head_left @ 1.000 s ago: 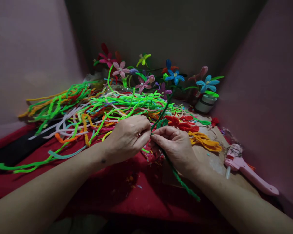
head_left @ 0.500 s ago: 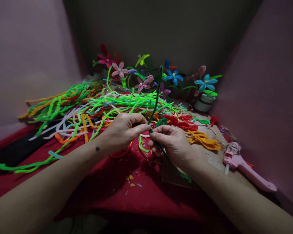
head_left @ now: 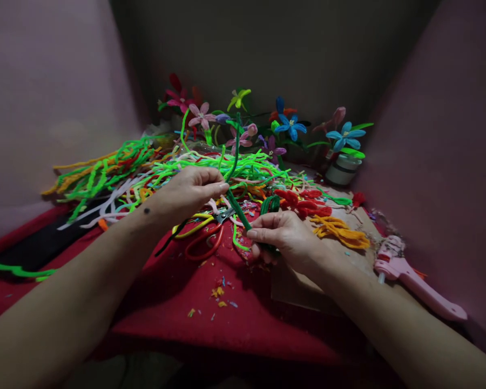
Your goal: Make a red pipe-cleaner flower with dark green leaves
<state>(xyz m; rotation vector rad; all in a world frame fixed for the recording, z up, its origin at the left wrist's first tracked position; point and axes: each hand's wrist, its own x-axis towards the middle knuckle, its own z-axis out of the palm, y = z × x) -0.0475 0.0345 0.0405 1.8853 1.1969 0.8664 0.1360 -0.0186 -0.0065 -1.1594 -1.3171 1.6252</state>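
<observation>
A dark green pipe cleaner (head_left: 238,209) stretches between my two hands above the table. My left hand (head_left: 198,189) pinches it partway along, and one end rises upright past the fingers. My right hand (head_left: 281,235) grips it lower down with thumb and fingers closed. Beneath the hands lie scissors (head_left: 204,237) with red and yellow handles, their blades partly showing. Just behind my right hand sits a dark green looped bundle (head_left: 270,204). Red looped petals (head_left: 302,202) and a bunch of orange-yellow pipe cleaners (head_left: 340,232) rest to its right.
A large pile of pipe cleaners (head_left: 251,165), mostly bright green, spreads behind my hands. Finished flowers (head_left: 291,127) stand along the back, near a jar (head_left: 342,170). A pink glue gun (head_left: 421,286) lies at right. Small scraps (head_left: 218,292) dot the red cloth (head_left: 178,319).
My hands have moved apart, drawing a length of the dark green pipe cleaner between them. My left hand shifted left and up, uncovering the scissors.
</observation>
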